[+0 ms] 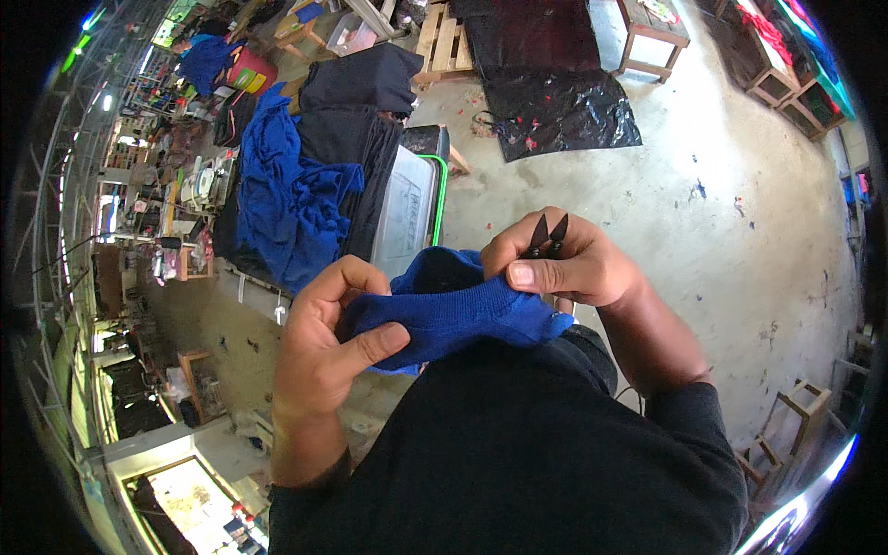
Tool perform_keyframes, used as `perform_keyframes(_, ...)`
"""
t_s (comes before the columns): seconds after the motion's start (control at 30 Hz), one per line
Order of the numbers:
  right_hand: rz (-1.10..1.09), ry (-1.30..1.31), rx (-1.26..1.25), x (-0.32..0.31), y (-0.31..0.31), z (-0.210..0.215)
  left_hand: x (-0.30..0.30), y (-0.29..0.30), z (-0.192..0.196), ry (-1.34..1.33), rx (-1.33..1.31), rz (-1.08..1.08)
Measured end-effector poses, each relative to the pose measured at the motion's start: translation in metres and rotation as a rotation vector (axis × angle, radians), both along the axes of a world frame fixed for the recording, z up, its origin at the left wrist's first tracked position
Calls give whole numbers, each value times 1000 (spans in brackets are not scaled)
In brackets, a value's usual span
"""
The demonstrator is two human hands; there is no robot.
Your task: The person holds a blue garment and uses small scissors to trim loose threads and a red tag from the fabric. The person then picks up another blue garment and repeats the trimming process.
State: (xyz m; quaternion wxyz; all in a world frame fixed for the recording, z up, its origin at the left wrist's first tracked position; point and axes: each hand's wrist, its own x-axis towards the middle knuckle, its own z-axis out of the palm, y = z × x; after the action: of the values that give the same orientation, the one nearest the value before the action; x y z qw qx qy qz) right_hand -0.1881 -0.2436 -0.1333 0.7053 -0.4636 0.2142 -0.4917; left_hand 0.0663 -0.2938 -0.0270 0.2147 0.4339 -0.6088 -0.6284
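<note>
Blue ribbed knit piece at the centre of view, stretched between both hands, in front of the wearer's black shirt.

Left hand, nine o'clock side: grip closed on the knit, thumb on the near face.

Right hand, toward two o'clock: grip pinches the ribbed edge, thumb on top. Same hand carries what look like thread snips, dark blades parted, tips toward twelve; handles hidden by fingers.

Ten o'clock: rumpled royal-blue fabric over folded black cloth. Eleven: clear plastic bin, green-edged. One o'clock: black plastic sheet on concrete floor.
</note>
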Motion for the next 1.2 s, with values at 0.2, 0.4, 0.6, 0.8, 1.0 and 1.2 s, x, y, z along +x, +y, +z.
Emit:
perform_keyframes(0.2,47,-101,-17,-13,-1,5,-10,4,1,36,24,5)
perform_keyframes(0.4,-299,148,67,-17,-1,11,-24,6,-12,23,-21,127)
perform_keyframes(0.6,-97,-151,118,17,50,27,-30,6,-13,50,-67,163)
perform_keyframes(0.8,101,-325,371,52,48,35,-30,12,-15,7,-204,114)
perform_keyframes(1.0,106,-344,477,48,50,41,-27,21,-7,-19,-262,103)
perform_keyframes(1.2,54,-234,434,48,49,41,-21,25,-3,-5,-217,87)
